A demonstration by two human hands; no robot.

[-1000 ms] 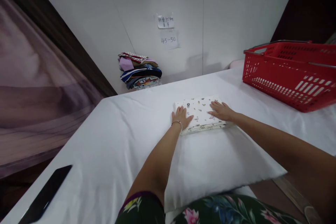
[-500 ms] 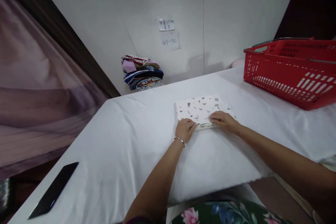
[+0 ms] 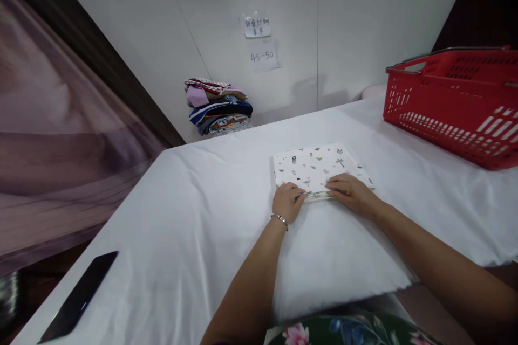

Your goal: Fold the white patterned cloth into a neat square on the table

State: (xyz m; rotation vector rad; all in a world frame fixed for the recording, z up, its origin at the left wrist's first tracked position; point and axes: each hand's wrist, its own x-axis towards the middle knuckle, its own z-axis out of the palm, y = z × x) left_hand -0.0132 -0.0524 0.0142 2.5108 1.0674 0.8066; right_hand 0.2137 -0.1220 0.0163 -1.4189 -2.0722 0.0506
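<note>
A white cloth [image 3: 313,167] with small printed plants and animals lies folded into a flat rectangle on the white-covered table [image 3: 170,237]. At its near edge my left hand [image 3: 288,200] pinches the left part of the folded layers, fingers on top and thumb at the edge. My right hand [image 3: 351,193] grips the same edge farther right, its fingers resting on the top layer. Between the two hands the stacked folds of the cloth show. A bracelet [image 3: 280,221] circles my left wrist.
A red plastic basket [image 3: 449,108] stands at the right. Behind the table's far edge is a stack of folded fabrics [image 3: 220,108] against the wall. A dark flat object [image 3: 81,296] lies at the left edge, and paper signs [image 3: 264,56] hang on the wall.
Both hands stay on the near edge of the folded cloth, with hardly any shift. The view has moved slightly.
</note>
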